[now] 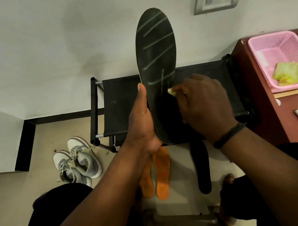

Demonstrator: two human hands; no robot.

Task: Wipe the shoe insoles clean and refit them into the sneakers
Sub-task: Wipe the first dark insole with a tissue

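Against my left hand (pixel 141 122) stands the light, bendy insole (pixel 158 67), heel gripped; right hand (pixel 204 103) fingers pinch a yellow wipe (pixel 171 91).

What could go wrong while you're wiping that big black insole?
The left hand grips the black insole only at its heel end, so the tall free part might bend or slip under rubbing. The right hand pinches just a small yellow wipe, which could drop. The orange insoles and another black one lie on the floor by the feet, where they might get stepped on or dirty again.
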